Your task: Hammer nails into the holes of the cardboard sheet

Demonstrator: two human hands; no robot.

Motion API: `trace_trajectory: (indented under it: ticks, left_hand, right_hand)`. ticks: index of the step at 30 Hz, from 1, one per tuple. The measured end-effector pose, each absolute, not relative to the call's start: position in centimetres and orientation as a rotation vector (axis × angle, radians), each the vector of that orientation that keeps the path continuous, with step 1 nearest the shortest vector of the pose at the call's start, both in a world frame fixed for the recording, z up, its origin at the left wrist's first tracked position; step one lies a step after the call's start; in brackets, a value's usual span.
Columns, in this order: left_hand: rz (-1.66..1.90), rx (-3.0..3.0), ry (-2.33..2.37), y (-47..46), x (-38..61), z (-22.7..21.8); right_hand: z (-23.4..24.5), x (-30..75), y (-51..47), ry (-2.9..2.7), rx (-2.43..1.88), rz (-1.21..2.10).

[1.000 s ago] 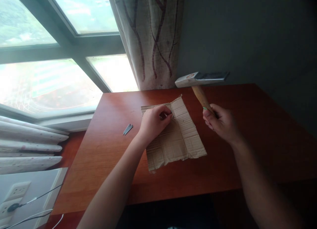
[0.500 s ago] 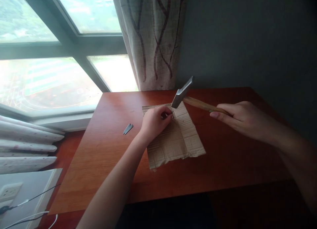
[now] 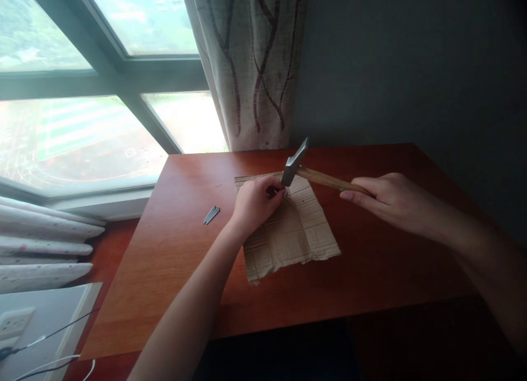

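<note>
A flat piece of brown cardboard lies on the reddish wooden table. My left hand rests on its far left part, fingers pinched on a small thing that looks like a nail. My right hand is wrapped round the wooden handle of a hammer. The hammer's metal head sits right at my left fingertips, touching or nearly touching what they pinch.
A small bundle of loose nails lies on the table left of the cardboard. A patterned curtain and a large window are behind the table. A socket with cables is at lower left.
The hammer came down from upright behind the cardboard, head swinging left and down to my left fingertips. My right hand moved right and lowered. My left hand stayed pinched in place.
</note>
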State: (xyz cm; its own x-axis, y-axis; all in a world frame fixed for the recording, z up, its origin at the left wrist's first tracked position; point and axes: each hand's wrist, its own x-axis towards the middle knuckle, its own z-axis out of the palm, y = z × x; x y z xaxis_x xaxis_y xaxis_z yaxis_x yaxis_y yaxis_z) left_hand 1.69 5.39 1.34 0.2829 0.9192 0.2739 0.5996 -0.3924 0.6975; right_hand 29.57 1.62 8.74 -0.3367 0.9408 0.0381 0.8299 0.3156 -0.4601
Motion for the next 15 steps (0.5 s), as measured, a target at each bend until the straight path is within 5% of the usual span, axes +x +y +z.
trace_trajectory:
  ticks: [15]
  left_hand:
    - [0.836,2.125,1.404,5.48,1.75,1.09]
  right_hand:
    - [7.79,29.4,1.63,-2.277,-1.605,0.545]
